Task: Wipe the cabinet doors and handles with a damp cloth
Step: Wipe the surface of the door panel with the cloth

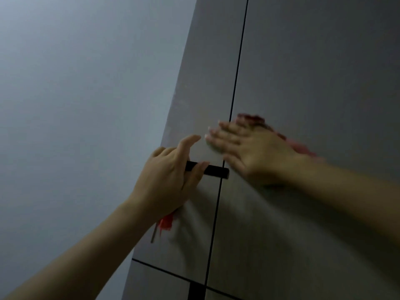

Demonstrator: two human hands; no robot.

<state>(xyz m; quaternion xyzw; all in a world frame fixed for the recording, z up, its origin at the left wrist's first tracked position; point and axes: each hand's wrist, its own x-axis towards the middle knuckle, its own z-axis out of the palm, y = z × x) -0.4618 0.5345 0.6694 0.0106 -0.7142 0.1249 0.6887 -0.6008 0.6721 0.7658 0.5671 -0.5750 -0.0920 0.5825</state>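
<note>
A plain pale grey wall (75,105) fills the left side. Against it stands the tall matte grey left cabinet door (194,105), and low on that door's left edge a small red tag or sticker (166,223) shows beneath the wrist; the view is too dim to tell which. The left hand (166,178) grasps the short black bar handle (214,171), thumb curled over the bar and index finger raised free above it. The bar's right end reaches the thin dark vertical gap (236,83) between the doors. Just right of that gap, the right hand (253,148) lies with straight, spread fingers, pressing a red damp cloth (251,120) flat against the matte grey right cabinet door (324,72); the cloth peeks out above the fingers and past the wrist, blurred. Near the bottom, another dark handle (195,291) sits where a horizontal seam meets the lower doors.
</note>
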